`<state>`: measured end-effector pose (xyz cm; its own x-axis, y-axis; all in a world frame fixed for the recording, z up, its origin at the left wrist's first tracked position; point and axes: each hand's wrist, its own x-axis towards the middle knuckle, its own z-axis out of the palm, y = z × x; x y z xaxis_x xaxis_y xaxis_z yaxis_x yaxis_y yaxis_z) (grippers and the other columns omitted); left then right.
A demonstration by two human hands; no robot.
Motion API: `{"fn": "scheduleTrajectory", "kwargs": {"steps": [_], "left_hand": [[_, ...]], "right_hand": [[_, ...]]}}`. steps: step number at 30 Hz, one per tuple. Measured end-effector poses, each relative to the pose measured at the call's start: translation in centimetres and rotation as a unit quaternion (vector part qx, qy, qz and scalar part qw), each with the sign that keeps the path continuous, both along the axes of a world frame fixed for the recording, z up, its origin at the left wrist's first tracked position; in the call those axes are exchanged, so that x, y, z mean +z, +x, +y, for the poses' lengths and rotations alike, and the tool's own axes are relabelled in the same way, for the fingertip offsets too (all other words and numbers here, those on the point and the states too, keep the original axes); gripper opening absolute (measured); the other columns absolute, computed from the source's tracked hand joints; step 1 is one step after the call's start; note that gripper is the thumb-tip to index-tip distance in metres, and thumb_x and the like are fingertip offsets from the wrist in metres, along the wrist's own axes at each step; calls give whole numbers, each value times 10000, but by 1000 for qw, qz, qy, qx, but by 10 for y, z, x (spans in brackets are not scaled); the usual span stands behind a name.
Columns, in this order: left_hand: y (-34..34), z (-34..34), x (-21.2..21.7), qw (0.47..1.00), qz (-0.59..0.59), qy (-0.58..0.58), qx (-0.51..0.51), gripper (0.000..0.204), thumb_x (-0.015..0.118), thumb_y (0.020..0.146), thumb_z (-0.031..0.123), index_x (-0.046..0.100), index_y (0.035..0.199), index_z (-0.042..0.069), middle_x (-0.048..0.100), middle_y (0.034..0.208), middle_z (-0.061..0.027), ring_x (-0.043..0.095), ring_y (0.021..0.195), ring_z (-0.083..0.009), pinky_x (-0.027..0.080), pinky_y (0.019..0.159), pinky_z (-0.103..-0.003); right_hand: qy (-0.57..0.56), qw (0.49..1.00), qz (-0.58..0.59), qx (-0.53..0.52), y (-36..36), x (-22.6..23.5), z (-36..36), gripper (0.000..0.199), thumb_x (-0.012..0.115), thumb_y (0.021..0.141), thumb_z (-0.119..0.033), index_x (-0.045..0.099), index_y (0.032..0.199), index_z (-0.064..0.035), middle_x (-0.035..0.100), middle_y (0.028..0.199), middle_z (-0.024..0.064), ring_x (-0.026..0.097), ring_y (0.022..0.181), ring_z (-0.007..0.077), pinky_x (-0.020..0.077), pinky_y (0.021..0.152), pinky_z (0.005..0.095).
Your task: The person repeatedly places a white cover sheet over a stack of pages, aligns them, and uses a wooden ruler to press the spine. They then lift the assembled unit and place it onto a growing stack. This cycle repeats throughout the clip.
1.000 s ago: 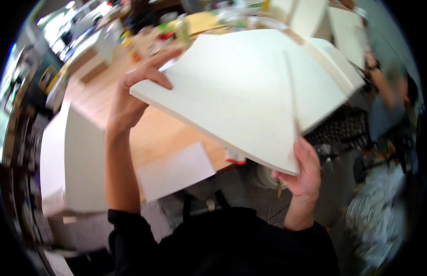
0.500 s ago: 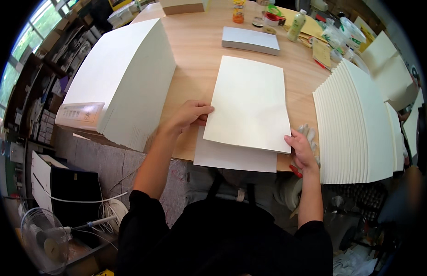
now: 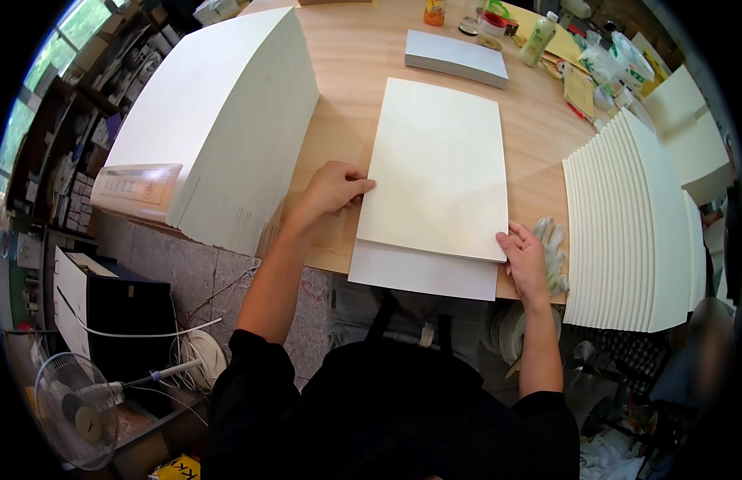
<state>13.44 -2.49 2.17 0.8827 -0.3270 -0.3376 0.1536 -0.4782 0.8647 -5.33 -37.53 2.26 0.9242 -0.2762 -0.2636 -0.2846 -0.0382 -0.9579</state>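
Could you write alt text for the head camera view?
A person's left hand and right hand hold a cream paper block by its edges, partly covering a white sheet on a wooden table. A tall white stack stands left, a layered cream stack right.

The worn top [image 3: 403, 416] is black, with loose, elbow-length sleeves [image 3: 255, 370].

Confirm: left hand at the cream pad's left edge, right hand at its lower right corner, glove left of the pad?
One slip: the head view shows the glove right of the cream pad, not left. The left hand and right hand are as stated.
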Motion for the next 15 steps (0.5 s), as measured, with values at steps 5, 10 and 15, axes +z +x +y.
{"fn": "scheduleTrajectory", "kwargs": {"steps": [5, 10, 15], "left_hand": [[-40, 17, 6, 979, -164, 114, 31, 207, 767, 908, 189, 792, 1035, 27, 768, 987, -106, 710, 868, -267, 569, 768, -384], [-117, 25, -12, 943, -313, 108, -7, 347, 797, 843, 114, 766, 1184, 59, 665, 1365, -129, 563, 1292, -350, 445, 1097, -448], [-130, 26, -18, 939, -322, 117, -18, 532, 769, 828, 38, 693, 1354, 61, 602, 1521, -91, 465, 1448, -347, 357, 1210, -447]], "right_hand": [[-64, 998, 5, -22, -4, -3, 0, 430, 702, 1030, -214, 632, 1354, 60, 732, 843, 24, 549, 597, 40, 417, 504, 221], [-205, 978, -5, 24, -4, -3, -20, 336, 687, 1020, -229, 719, 1244, 19, 731, 834, 74, 633, 705, 108, 511, 644, 290], [-290, 954, -53, 45, -5, -3, -16, 301, 669, 1019, -244, 746, 1208, -23, 767, 969, 161, 742, 867, 266, 556, 771, 353]]}}
